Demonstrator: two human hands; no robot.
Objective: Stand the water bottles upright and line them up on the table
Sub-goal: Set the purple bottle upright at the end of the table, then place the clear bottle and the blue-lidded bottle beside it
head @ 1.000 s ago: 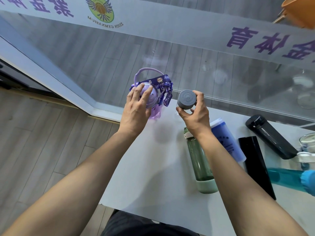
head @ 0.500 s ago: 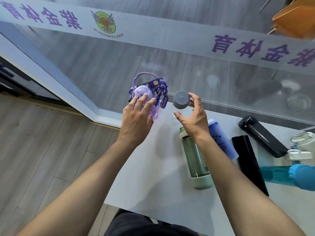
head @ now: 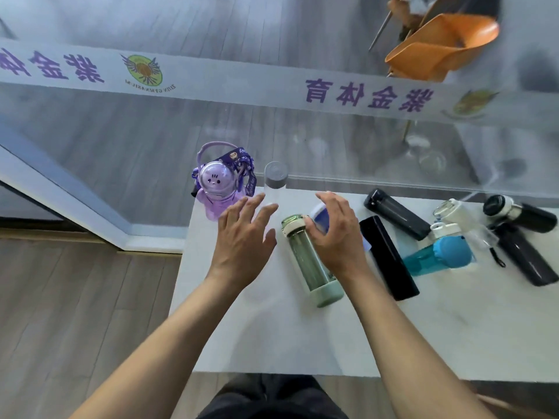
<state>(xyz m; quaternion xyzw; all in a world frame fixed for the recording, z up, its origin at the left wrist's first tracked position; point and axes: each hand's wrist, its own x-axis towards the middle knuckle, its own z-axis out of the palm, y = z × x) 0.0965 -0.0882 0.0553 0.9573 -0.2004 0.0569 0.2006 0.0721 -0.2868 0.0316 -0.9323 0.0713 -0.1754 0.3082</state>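
A purple bottle (head: 218, 186) with a dome lid and strap stands upright at the far left corner of the white table (head: 272, 334). A clear bottle with a grey cap (head: 275, 176) stands upright right beside it. My left hand (head: 245, 243) hovers open just in front of both, holding nothing. My right hand (head: 335, 234) is open above a lying green bottle (head: 308, 264) and a lying blue-and-white bottle (head: 321, 219), touching neither firmly. Further right lie a flat black bottle (head: 388, 258), a dark bottle (head: 393, 213), a teal bottle (head: 438, 255) and more dark ones (head: 526, 261).
A glass wall with a banner of purple lettering (head: 363, 95) runs along the table's far edge. An orange chair (head: 438, 46) shows behind the glass. Wood floor (head: 75, 313) lies left of the table's edge.
My left hand has let go of the purple bottle and my right hand has let go of the grey-capped bottle, which now stands alone. Both hands drew back toward me.
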